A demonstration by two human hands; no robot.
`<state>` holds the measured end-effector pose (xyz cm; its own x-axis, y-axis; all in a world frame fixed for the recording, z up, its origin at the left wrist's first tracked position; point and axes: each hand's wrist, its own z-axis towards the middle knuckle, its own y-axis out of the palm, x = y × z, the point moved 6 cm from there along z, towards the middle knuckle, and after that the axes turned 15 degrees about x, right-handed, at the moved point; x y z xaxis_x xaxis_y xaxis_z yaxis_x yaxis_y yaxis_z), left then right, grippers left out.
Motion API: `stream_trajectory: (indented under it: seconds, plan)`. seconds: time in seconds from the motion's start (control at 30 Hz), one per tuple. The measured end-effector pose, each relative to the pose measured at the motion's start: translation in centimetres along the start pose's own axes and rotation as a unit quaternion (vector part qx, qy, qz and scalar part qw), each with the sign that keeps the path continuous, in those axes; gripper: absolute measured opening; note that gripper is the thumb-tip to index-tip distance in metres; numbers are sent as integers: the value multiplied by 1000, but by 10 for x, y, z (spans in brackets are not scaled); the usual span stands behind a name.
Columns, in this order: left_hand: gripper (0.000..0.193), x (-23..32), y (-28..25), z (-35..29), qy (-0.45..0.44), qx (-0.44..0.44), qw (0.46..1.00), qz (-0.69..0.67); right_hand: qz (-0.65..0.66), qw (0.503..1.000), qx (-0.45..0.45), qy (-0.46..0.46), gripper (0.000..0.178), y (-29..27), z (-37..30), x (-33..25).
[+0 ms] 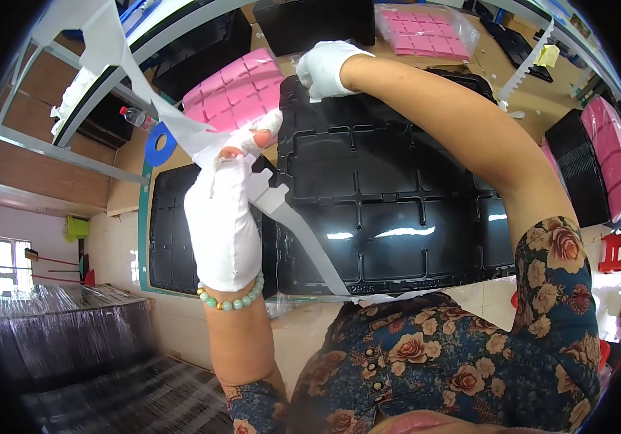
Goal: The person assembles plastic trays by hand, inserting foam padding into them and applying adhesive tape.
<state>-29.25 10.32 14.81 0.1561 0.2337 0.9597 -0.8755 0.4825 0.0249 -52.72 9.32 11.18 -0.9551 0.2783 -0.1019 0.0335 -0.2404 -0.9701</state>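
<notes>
My left hand [225, 224], in a white glove with bare fingertips, is closed on a long whitish strip with notched edges [303, 235]. One part of the strip rises past the hand to the upper left; the other hangs down across a black plastic tray [390, 173]. The tray is divided by raised ridges and lies before me. At its far left corner is my right hand [330, 70], also white-gloved, with the fingers curled in. Whatever those fingers may hold is hidden. A second black tray [180, 231] shows beneath my left hand.
Pink divided trays [234, 90] lie beyond my left hand, with more wrapped pink trays [426, 35] at the far side. A blue ring [159, 144] and a bottle [137, 117] stand near the metal frame [72, 153]. Wrapped dark stacks [72, 325] are at lower left.
</notes>
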Motion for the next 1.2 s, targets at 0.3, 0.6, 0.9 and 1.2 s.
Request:
stream_trajectory:
  seconds: [0.3,0.6,0.9,1.2]
  plan:
    - [42,-3,22,11,17,27,998,-53,475,870,130,24,31,-33,-83,-34]
    - [39,-16,45,19,-48,30,987,-149,479,763,433,-24,9,-103,-151,-55]
    - [38,-35,39,4,-28,-63,990,-120,112,967,155,166,17,-66,-166,140]
    - [38,-29,41,-1,-27,-74,990,-114,7,973,90,213,17,-22,-151,167]
